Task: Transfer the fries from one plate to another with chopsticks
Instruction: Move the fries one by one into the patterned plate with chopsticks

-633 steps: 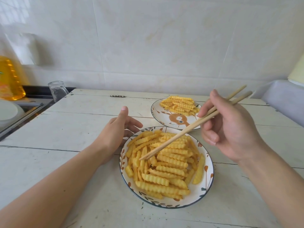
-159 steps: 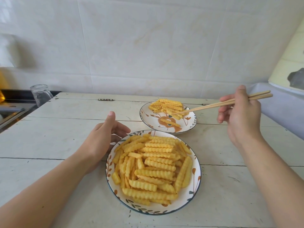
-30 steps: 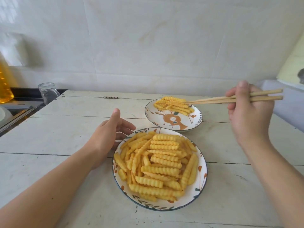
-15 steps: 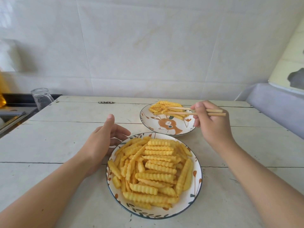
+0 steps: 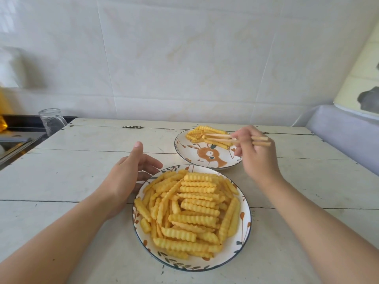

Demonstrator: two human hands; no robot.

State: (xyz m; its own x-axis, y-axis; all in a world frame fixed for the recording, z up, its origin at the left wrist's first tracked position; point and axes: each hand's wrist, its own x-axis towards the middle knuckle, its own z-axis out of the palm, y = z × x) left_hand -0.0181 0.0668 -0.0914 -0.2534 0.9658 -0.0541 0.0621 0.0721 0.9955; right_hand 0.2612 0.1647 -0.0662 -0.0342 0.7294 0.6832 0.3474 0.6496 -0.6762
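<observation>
Chopsticks (image 5: 235, 139) now reach over the far plate (image 5: 207, 162), where half a second ago they were already hovering above its fries; a second ago our right hand (image 5: 254, 156) was further right, near the table's right edge. We judge a fry is being picked from, or laid on, the small heap (image 5: 202, 133); we cannot tell whether the tips pinch one. The right hand is closed around the sticks. Our left hand (image 5: 131, 173) rests half spread, thumb up, fingers touching the left rim of the near plate (image 5: 244, 228), as before. That near plate, toward the table's front edge, is heaped with crinkle fries (image 5: 192, 210); the far plate holds few, at its back. A glass (image 5: 52, 120) stands at the far left corner.
</observation>
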